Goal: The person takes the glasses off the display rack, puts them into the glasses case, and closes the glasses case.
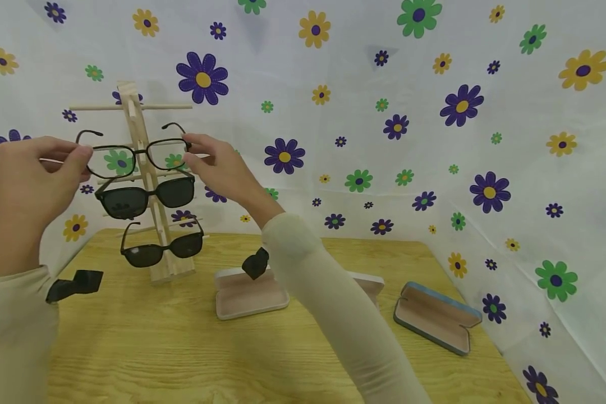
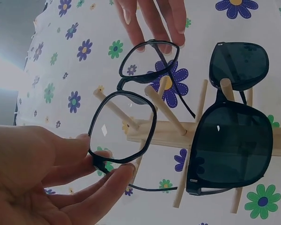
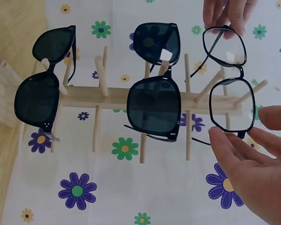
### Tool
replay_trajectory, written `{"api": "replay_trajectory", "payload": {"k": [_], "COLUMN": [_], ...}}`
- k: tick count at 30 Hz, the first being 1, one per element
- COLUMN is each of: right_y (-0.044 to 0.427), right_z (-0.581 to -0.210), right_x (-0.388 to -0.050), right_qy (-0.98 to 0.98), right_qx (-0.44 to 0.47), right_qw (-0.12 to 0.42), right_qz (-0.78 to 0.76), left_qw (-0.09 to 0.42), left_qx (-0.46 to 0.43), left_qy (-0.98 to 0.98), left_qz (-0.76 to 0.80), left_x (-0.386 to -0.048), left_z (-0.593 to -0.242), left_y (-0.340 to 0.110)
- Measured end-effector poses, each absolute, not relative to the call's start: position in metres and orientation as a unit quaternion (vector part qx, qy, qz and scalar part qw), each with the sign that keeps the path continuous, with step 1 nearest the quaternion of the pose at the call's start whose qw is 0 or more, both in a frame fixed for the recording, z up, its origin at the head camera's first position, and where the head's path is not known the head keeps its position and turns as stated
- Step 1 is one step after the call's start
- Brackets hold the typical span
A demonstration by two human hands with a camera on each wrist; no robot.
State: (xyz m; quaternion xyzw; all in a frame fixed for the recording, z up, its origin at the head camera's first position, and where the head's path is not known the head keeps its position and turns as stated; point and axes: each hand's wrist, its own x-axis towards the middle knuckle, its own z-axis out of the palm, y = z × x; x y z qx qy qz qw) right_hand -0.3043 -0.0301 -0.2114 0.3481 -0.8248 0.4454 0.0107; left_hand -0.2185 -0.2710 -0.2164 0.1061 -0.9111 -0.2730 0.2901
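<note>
Both hands hold a pair of black-framed eyeglasses [image 1: 140, 151] with clear lenses at the upper part of a wooden display stand [image 1: 131, 115]. My left hand [image 1: 30, 179] pinches the frame at its left hinge, thumb in front. At the opposite hinge, my right hand [image 1: 227, 168] pinches between thumb and fingers. The temples point back toward the stand's pegs; whether the bridge rests on a peg, I cannot tell. Below hang dark sunglasses [image 1: 126, 202], and lower down another pair of sunglasses [image 1: 143, 256]. The right wrist view shows both sunglasses [image 3: 154, 105] on the pegs.
An open pale glasses case [image 1: 252, 306] lies right of the stand's base. Another pale case [image 1: 373, 283] is partly hidden by my right forearm. An open blue case [image 1: 434, 331] sits near the right edge of the wooden table [image 1: 182, 348]. Flowered cloth [image 1: 343, 67] hangs behind.
</note>
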Motion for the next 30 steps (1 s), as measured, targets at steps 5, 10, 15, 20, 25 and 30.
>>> {"api": "replay_trajectory", "payload": {"k": [5,10,15,20,25,30], "right_y": [-0.022,-0.015,-0.006,0.005,0.017,0.027], "right_z": [-0.21,-0.213,-0.217,-0.22,-0.221,-0.226], "right_x": [-0.298,-0.293,-0.29,-0.285,-0.28,-0.275], "right_qy": [-0.807,-0.784,-0.761,-0.749,-0.752,-0.754], "right_qx": [0.347,0.35,0.354,0.358,0.354,0.348], "right_qw": [0.011,0.011,0.006,0.011,0.016,0.027], "right_qz": [0.477,0.512,0.544,0.557,0.557,0.556], "left_qw": [0.301,0.316,0.321,0.324,0.31,0.294], "left_qx": [0.107,0.091,0.078,0.056,0.048,0.026], "left_qy": [-0.906,-0.899,-0.892,-0.885,-0.892,-0.89], "left_qz": [-0.278,-0.29,-0.309,-0.329,-0.326,-0.347], "left_x": [-0.215,-0.208,-0.199,-0.189,-0.182,-0.176], "left_z": [-0.216,-0.216,-0.214,-0.212,-0.212,-0.215], "left_y": [-0.27,-0.267,-0.26,-0.254,-0.246,-0.238]}}
